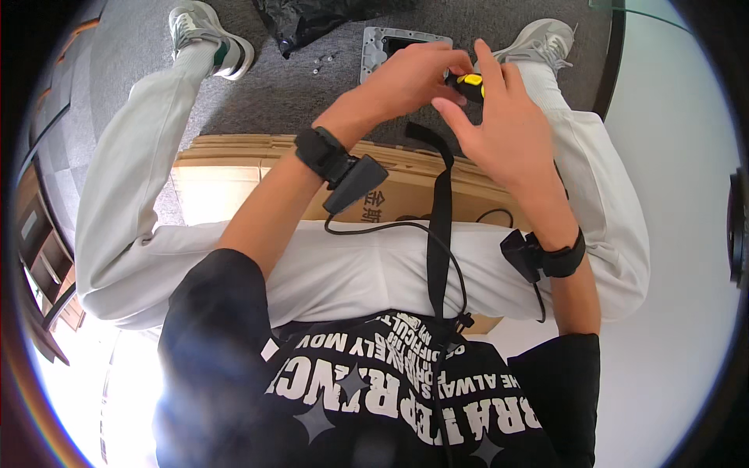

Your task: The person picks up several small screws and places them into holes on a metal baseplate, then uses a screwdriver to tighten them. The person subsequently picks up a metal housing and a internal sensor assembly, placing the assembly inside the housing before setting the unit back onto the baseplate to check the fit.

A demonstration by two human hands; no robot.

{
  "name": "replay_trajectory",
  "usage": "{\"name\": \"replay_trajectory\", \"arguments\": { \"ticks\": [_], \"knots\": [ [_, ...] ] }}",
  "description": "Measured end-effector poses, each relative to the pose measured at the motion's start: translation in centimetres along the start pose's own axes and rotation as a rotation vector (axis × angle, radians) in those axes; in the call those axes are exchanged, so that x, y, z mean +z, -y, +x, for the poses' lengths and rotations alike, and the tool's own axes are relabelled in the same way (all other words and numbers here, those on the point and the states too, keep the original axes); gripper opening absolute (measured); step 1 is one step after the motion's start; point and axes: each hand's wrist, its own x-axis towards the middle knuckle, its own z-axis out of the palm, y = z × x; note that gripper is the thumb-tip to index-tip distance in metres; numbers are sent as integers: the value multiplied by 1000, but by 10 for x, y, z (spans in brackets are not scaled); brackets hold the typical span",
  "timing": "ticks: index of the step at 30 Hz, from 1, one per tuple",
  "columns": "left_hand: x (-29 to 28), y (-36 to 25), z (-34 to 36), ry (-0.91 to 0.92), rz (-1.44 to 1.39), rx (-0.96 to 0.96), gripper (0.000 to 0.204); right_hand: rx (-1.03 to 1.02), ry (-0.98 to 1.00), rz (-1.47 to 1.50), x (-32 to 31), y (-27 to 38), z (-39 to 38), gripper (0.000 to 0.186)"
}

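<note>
A small black-and-yellow tool [470,80], perhaps a screwdriver handle, is held between my two hands above the floor. The fingers and thumb of my left hand [413,76] close round its black left end. My right hand [511,136] is at the other end, its index finger reaching up and its thumb spread toward the left hand. The tool's right end disappears behind the right fingers, so their full grip is hidden. Just beyond the left hand lies a grey metal housing [378,51] with a dark inside, partly covered by that hand.
Several small metal parts [318,64] lie on the grey carpet [250,101], near a black plastic bag [300,23]. Flattened cardboard [402,195] is stacked beneath my legs. A black strap [439,226] and a cable [390,227] hang across my lap. A white wall [679,195] stands at right.
</note>
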Motion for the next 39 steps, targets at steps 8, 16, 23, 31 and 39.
{"name": "replay_trajectory", "arguments": {
  "ticks": [8,16,23,31,39],
  "knots": [
    [-9,20,-6,53,-77,-92,40,-87,-26,-254,6,-13,1,41],
    [-33,60,-21,-86,41,-304,42,-135,-95,-20,11,-15,1,50],
    [-21,58,-21,-51,105,-367,31,127,219,-223,-3,-19,8,38],
    [-20,63,-22,-65,217,-382,26,-175,-114,151,15,-35,7,47],
    [-15,60,-23,-4,189,-437,27,423,260,-356,-10,-26,19,44]
  ]
}}
